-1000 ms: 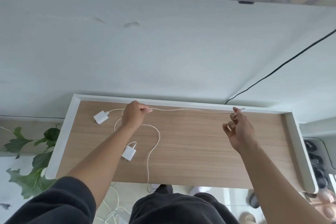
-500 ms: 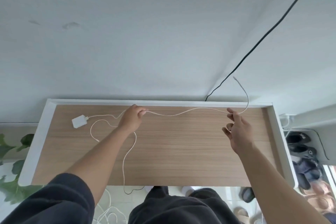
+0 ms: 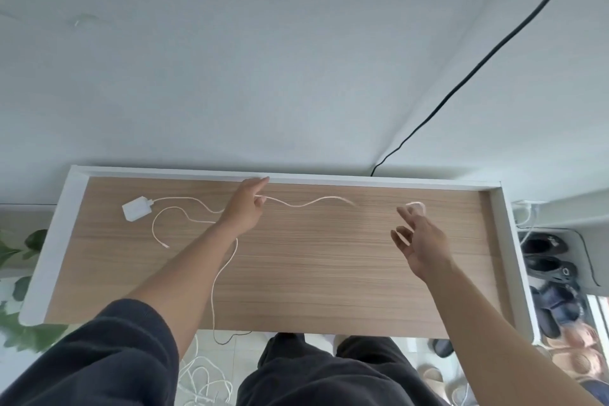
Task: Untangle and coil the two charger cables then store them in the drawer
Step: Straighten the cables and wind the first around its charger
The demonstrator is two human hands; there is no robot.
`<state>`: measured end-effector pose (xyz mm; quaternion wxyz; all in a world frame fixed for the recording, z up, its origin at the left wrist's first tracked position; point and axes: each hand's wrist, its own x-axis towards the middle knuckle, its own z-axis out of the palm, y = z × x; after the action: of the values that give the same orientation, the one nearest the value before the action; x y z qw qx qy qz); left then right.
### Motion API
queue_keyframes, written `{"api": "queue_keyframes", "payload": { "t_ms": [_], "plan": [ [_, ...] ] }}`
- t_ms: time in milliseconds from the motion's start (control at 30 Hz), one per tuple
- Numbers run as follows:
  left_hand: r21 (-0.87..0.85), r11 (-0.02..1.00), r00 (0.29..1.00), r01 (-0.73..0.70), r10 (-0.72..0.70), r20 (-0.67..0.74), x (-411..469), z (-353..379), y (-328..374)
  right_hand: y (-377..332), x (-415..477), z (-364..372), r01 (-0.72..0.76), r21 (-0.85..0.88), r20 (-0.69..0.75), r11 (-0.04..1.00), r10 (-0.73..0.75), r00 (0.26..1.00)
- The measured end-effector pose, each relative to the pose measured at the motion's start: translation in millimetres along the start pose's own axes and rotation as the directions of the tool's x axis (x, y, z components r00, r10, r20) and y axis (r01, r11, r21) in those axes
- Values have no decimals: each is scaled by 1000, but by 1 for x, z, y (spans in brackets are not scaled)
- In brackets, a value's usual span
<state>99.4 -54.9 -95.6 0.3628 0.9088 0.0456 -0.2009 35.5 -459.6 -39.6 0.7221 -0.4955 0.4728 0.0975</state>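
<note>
The worktop (image 3: 329,273) lies bare across its middle and near right. White cables (image 3: 306,202) snake over the left and back, beside a charger block (image 3: 135,207). A raised white rim (image 3: 362,180) bounds three sides.

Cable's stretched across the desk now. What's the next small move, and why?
Probably bring the right hand toward the left hand to lay a first loop. The left pinches the white cable partway along; the right's fingers are spread with a blurred loop of cable at the fingertips, and the charger anchors the far end.
</note>
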Motion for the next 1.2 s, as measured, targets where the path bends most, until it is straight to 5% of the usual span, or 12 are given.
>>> {"api": "queue_keyframes", "payload": {
  "t_ms": [333, 633, 800, 967, 1200],
  "plan": [
    [-112, 992, 987, 52, -68, -144, -48, -21, -41, 27, -17, 40, -2, -226, 145, 974, 36, 989],
    [-160, 949, 862, 273, -315, -396, -135, -74, -138, 91, -53, 130, -26, -396, 234, 918, 128, 964],
    [-202, 931, 856, 305, -361, -371, -172, -80, -178, 138, -79, 181, -15, -509, 275, 861, 179, 945],
    [-120, 965, 936, 234, -256, -241, -185, -62, -189, 180, -101, 226, 86, -623, 291, 778, 128, 948],
    [39, 922, 914, 385, -375, -155, -179, -37, -193, 204, -121, 273, 270, -738, 382, 618, 52, 923]
  ]
}}
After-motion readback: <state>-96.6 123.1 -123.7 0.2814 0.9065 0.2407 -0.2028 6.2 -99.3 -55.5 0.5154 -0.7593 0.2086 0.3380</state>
